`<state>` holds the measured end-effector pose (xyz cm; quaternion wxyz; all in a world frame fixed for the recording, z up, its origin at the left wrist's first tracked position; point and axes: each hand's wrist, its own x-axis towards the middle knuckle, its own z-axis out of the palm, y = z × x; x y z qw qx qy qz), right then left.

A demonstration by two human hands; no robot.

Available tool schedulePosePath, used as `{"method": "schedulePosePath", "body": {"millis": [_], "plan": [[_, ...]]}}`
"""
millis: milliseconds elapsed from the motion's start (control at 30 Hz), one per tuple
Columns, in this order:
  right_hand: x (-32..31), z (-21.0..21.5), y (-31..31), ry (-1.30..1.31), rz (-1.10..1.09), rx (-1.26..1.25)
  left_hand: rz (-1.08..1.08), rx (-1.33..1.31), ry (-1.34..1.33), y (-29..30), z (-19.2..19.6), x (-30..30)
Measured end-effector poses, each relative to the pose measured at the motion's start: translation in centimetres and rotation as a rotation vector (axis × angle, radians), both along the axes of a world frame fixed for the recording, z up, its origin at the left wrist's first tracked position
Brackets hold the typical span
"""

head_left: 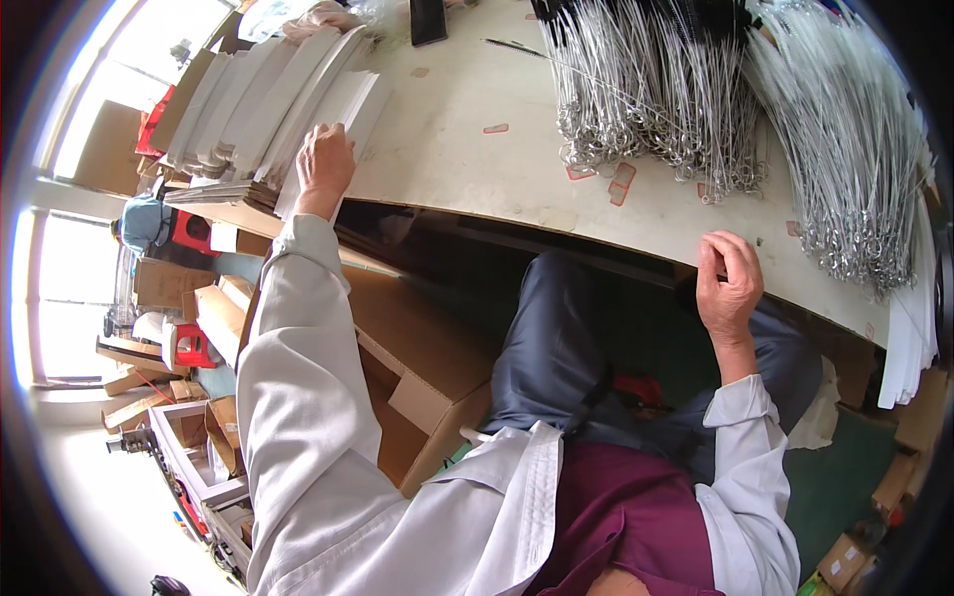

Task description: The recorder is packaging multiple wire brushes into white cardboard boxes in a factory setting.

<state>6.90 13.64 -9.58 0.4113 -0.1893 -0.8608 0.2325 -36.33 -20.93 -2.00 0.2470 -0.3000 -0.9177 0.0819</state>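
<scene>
My left hand (326, 167) is closed at the near end of a stack of white sheets (353, 111) on the left of the table. Its fingertips are curled down out of sight, so what they grip is hidden. My right hand (730, 283) hangs just off the table's front edge with its fingers curled together; anything between them is hidden. Beyond it lies a big bundle of thin wire pieces with looped metal ends and black tops (646, 99). A second bundle, with pale bristly tops (845, 149), is spread at the far right.
The pale table (447, 139) carries scraps of red-edged label. More white stacks (248, 104) stand at the left, by flat cardboard (229, 199). A black object (428, 20) lies at the back. Below my left arm sits an open cardboard box (427, 368). White strips (909, 343) hang off the right side.
</scene>
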Motion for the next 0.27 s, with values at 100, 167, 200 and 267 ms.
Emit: {"method": "schedulePosePath", "body": {"millis": [100,167,200,267], "plan": [[0.3,-0.3,0.3,0.005,-0.005,0.079,0.004,0.038,-0.026,-0.1,-1.2,-0.4],[0.8,-0.2,0.5,0.011,-0.034,0.095,-0.024,0.090,0.039,0.5,-2.6,-0.5],[1.4,0.0,0.8,0.016,-0.063,0.110,-0.055,0.097,0.026,1.0,-3.2,-0.8],[3.1,0.7,1.6,0.010,-0.080,0.176,0.017,0.030,0.064,0.0,-3.9,-2.0]]}}
